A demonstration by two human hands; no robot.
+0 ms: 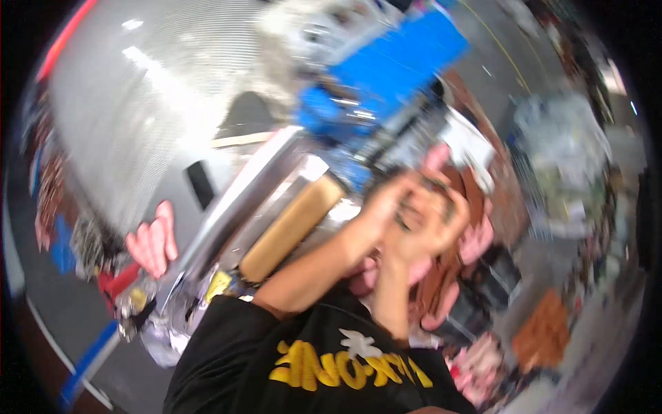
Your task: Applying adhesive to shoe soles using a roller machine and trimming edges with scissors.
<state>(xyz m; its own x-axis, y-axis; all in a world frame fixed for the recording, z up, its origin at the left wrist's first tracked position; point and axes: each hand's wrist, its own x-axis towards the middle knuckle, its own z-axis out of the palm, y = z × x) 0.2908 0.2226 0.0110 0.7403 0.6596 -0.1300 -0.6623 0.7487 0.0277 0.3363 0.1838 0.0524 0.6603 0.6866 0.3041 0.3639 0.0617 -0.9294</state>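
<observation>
So my two hands are right up against each other here, and motion blur makes the finer stuff hard to read. The fingers of my left hand (403, 192) curl in against my right hand (434, 228), and the right ones look bent too. Dark greenish patches (405, 219) run across my fingers, but I can't tell whether that's a small thing I'm pinching, grime or just shadow, so no promises on whether either grip is closed on anything.

The stuff nearest my fingers is a bunch of brown strips (469, 196), just to their right and running down below them. Soft-looking pink pieces (476, 241) lie mixed in with those: some right of my fingers, one poking out just above, a few lower down toward me. Whether my fingers actually touch any of them, I can't say.

Just above and right of my fingers there's a white sheet (469, 141), and farther up past it a flat blue panel (407, 62). Left of my fingers sits a long tan block (293, 229). Well off to the left, beyond that, are a small dark slab (200, 185) and another pink cluster (155, 241). Far right of my fingers: a big clear plastic bag (562, 155).
</observation>
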